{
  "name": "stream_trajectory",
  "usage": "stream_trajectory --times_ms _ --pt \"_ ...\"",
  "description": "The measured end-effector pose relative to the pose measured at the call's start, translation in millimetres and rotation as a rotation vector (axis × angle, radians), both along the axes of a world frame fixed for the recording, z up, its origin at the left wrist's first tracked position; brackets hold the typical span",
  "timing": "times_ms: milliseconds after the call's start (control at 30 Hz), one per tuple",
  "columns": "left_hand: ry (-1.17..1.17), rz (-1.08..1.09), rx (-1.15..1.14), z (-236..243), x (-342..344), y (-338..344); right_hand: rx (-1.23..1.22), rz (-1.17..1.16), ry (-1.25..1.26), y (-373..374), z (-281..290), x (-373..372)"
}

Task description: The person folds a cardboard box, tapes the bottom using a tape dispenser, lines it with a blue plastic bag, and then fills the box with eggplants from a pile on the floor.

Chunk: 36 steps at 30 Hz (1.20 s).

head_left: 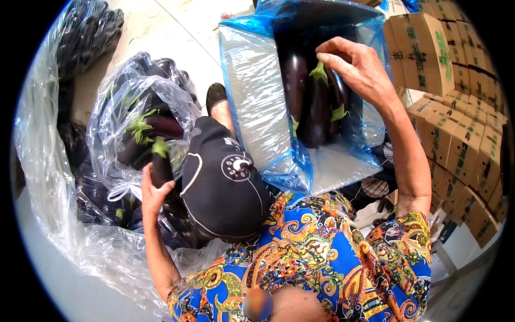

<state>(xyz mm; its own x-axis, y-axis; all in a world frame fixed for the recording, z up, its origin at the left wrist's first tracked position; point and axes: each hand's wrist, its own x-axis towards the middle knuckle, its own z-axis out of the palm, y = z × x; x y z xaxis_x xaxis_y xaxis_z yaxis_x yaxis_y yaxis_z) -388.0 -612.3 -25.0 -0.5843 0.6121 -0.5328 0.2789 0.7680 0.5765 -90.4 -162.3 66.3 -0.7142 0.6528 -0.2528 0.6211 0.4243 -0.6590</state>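
Observation:
My left hand (155, 189) grips a dark purple eggplant (161, 173) with a green stem, beside an open clear plastic bag of eggplants (150, 126) on the left. My right hand (354, 70) reaches into an open box lined with blue plastic (247, 91), its fingertips closed at the stem tip of an eggplant (314, 118). More eggplants (295, 75) lie side by side in that box, green calyxes showing.
Several stacked cardboard boxes (450, 139) fill the right side. More bagged eggplants (88, 32) and loose plastic sheeting (48, 177) lie along the left on the pale floor (182, 37). My black-clad knee (214, 198) sits between bag and box.

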Motion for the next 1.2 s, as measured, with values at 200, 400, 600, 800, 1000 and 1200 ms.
stream_trajectory --times_ms 200,400,600,800,1000,1200 --pt "-0.695 0.55 0.562 60.6 -19.1 21.9 0.254 0.118 -0.108 -7.3 -90.8 -0.9" --pt "-1.088 0.475 0.791 82.2 -54.0 103.3 0.42 0.141 -0.224 -2.1 -95.6 -25.6" --pt "-0.809 0.64 0.734 98.3 -40.3 153.0 0.283 0.112 -0.13 -16.3 -104.9 -40.6" --pt "-0.554 0.144 0.633 137.2 -26.4 203.1 0.107 0.142 -0.333 5.6 -78.3 -58.2" --pt "-0.509 -0.056 0.628 150.6 -1.3 241.8 -0.72 0.0 0.128 10.5 -80.4 -4.0" --pt "-0.594 -0.09 0.431 141.3 31.0 267.1 -0.449 -0.14 0.157 -37.7 -80.9 -10.8"
